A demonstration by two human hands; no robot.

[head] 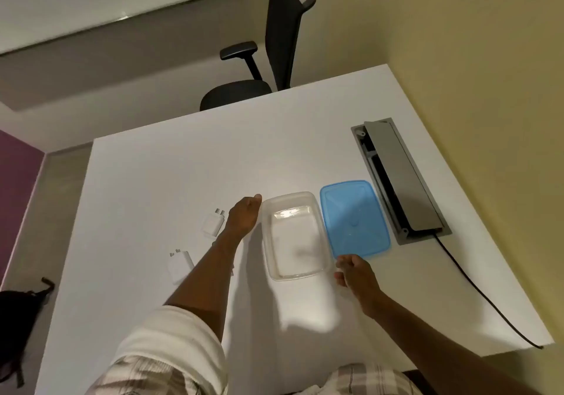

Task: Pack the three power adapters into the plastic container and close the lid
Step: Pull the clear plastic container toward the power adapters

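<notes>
Your white bench (pixel 183 162) carries everything. The clear plastic container (pixel 294 236) sits open and empty at its middle, with the blue lid (pixel 354 219) lying flat just to its right. Your left hand (pixel 242 216) rests beside the container's left wall; whether its grip holds anything, you cannot tell. Your right hand (pixel 355 275) hovers at the container's near right corner, fingers loosely apart. Two white power adapters (pixel 180 266) (pixel 213 223) lie left of your left arm.
</notes>
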